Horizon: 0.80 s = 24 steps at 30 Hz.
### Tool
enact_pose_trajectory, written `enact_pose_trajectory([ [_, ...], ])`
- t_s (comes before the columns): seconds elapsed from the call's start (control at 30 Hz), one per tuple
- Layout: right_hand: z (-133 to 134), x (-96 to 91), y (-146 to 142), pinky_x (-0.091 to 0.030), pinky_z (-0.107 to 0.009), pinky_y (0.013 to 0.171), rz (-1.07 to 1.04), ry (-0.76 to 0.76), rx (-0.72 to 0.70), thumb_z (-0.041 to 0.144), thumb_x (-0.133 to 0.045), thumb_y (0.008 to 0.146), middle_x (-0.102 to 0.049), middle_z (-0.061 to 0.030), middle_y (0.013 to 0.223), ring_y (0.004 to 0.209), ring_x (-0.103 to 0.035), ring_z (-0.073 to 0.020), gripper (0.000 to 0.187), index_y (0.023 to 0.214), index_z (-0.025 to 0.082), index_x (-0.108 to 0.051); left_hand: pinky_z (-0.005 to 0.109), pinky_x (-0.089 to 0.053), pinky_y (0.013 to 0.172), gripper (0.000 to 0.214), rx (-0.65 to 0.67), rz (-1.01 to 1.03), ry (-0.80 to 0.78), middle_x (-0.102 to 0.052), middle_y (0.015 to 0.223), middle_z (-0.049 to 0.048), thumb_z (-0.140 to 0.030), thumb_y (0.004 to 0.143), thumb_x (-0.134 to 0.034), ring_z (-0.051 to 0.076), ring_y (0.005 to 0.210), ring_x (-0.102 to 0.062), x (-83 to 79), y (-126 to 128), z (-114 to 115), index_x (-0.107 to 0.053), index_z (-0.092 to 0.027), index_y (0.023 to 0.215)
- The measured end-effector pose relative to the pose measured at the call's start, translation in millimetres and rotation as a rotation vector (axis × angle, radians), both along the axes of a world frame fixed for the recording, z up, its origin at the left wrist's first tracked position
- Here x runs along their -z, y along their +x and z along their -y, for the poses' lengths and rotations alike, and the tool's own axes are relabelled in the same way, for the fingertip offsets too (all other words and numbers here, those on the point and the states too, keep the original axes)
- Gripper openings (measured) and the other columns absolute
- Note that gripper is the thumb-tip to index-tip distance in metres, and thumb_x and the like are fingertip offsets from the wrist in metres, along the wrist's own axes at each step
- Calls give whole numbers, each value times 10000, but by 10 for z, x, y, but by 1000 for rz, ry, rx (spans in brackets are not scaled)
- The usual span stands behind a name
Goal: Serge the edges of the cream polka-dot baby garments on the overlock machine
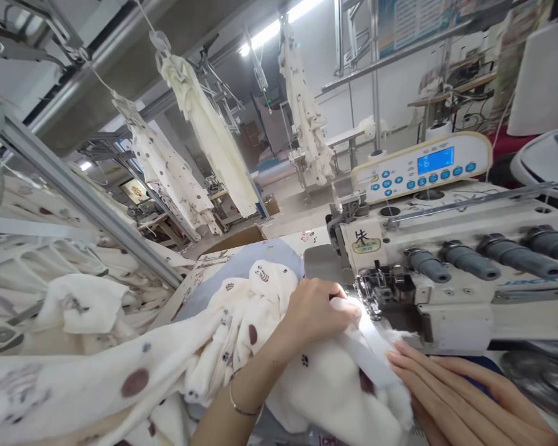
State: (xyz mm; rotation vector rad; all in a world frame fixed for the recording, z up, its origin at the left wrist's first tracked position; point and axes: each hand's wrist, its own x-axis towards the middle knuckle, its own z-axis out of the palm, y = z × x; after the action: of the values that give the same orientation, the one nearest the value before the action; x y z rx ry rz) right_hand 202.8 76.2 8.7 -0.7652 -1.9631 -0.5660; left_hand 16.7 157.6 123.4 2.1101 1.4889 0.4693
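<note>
My left hand (318,313), with a thin bracelet on the wrist, is closed on a bunched edge of cream fleece fabric (255,334) printed with paw marks and brown dots. It is just left of the lit presser foot and needle area of an overlock sewing machine (400,297). A white elastic-like strip (372,353) runs along the fabric's edge below the needles. My right hand (451,384) lies with long, outstretched fingers, the fingertips touching the fabric edge just below the presser foot. The fabric trails off to the lower left.
The machine's control panel (428,167) has a lit blue display. Grey thread tension knobs (469,260) stick out in front. A metal rail (88,192) slants across the left, near heaped fabric. Several garments, one a plain cream piece (209,130), hang from overhead clips.
</note>
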Motion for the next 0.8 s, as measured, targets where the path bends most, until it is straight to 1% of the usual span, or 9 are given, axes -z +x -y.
enact_pose_trajectory([
  [0.13,-63,41,-69,-521,-263,827,-149,-35,19,159,-441,942,-639,-31,1137,925,-660,-157,478,1415,177,-379,239,-217,488,296,-24,-19,10,-379,521,-39,-348,672,-626,98,556,-328,3,12,-53,-435,-180,520],
  [0.23,-84,-29,-136,-542,-250,750,-248,-77,49,98,-480,910,-658,-41,1090,861,-673,-149,586,1460,152,-283,267,-172,504,431,-41,-101,51,-255,513,-43,-357,674,-647,98,539,-240,-5,43,-111,-295,-183,497],
  [0.3,-83,-108,-184,-522,-275,792,-284,-61,85,57,-525,876,-666,-58,1060,893,-667,-157,572,1418,135,-360,274,-176,521,435,-75,-161,79,-259,510,-37,-360,675,-649,108,542,-259,4,89,-149,-288,-189,501],
  [0.4,-79,-213,-253,-474,-309,849,-287,7,137,3,-534,842,-672,-88,1027,935,-655,-172,408,1238,101,-537,271,-216,539,233,-127,-190,113,-393,549,-11,-309,687,-609,143,584,-364,49,165,-185,-437,-201,574],
  [0.47,-82,-242,-286,-460,-302,862,-322,39,165,-21,-523,830,-676,-91,1004,948,-649,-165,357,1163,94,-573,267,-238,548,85,-133,-181,132,-465,610,-2,-264,683,-581,158,620,-409,90,189,-195,-517,-210,676],
  [0.53,-85,-232,-289,-460,-300,865,-364,30,167,-5,-525,835,-675,-89,1007,963,-644,-166,323,1137,95,-584,262,-232,540,75,-120,-166,145,-449,608,-12,-259,680,-568,147,603,-396,124,174,-205,-513,-208,682],
  [0.67,-86,-165,-191,-451,-329,836,-281,-31,118,83,-551,865,-666,-64,1056,974,-638,-188,238,1090,125,-616,253,-208,517,200,-28,-116,169,-303,557,-40,-271,725,-502,107,540,-300,137,52,-256,-382,-194,586],
  [0.73,-87,-145,-129,-448,-344,812,-261,-82,86,116,-546,881,-659,-39,1079,953,-631,-189,262,1131,166,-607,246,-243,532,181,50,-92,188,-312,558,-42,-241,750,-442,104,544,-316,125,-19,-297,-363,-193,595],
  [0.8,-95,-137,-92,-455,-348,790,-285,-116,56,115,-533,891,-649,-24,1105,905,-618,-179,352,1230,205,-559,244,-286,571,178,129,-82,208,-351,562,-40,-223,771,-395,105,555,-348,120,-71,-344,-359,-191,599],
])
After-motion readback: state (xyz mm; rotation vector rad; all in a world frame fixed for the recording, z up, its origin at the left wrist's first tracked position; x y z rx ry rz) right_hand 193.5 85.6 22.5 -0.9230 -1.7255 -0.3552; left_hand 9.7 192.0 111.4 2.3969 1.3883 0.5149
